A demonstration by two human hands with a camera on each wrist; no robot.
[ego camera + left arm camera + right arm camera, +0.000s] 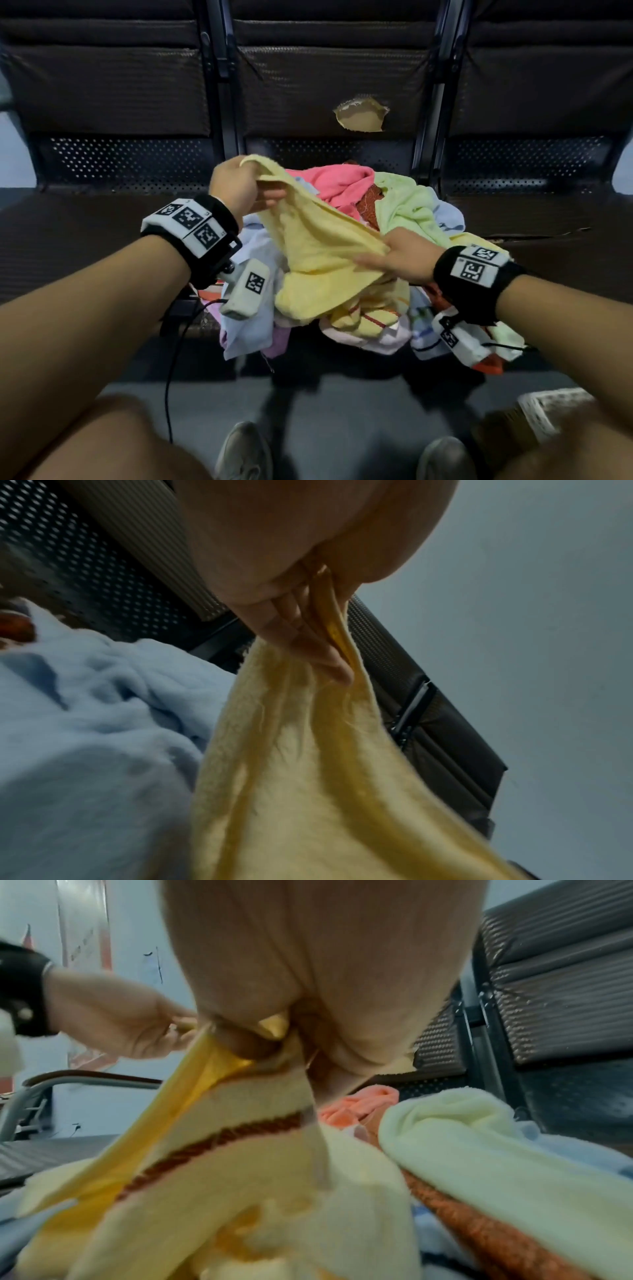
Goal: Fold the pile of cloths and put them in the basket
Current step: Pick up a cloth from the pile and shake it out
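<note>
A yellow towel with a red stripe hangs stretched between my two hands above a pile of cloths on the bench seat. My left hand grips its upper edge, raised at the left; in the left wrist view the fingers pinch the yellow towel. My right hand holds the towel's lower right edge, thumb on top; in the right wrist view the yellow towel runs up into the palm. Pink, light green and pale blue cloths lie in the pile.
A dark bench with perforated metal backs runs across the view; its middle backrest has a torn hole. A white woven basket shows at the lower right on the floor. My knees and shoes are below.
</note>
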